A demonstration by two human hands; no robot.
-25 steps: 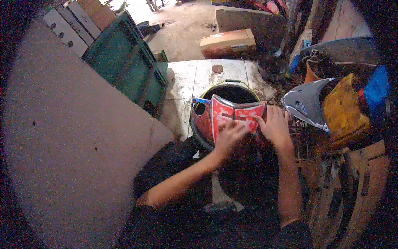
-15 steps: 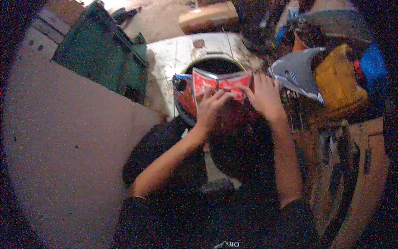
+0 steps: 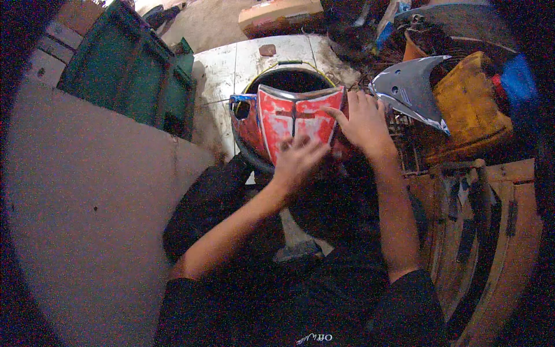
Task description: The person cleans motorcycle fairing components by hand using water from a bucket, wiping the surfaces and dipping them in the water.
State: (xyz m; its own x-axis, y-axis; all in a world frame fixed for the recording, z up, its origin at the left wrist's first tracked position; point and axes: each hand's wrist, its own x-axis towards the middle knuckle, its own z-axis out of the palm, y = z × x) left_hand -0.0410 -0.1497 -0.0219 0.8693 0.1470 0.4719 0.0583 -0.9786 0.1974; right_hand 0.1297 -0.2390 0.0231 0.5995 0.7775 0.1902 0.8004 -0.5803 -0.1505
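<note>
Presently, scuffed red-and-white curved panel (image 3: 309, 120) sits beneath left hand (image 3: 299, 163), blurred over its lower face, fingers half-bent, hold unclear; right hand (image 3: 369, 126) has thumb on face, fingers stretched past right edge, cannot tell if gripping. Panel's dark top edge overlaps round black bucket (image 3: 286, 78), interior too dark to read. White floor tiles (image 3: 217, 72) stretch left and beyond; grey pointed panel (image 3: 409, 87) near right fingers
</note>
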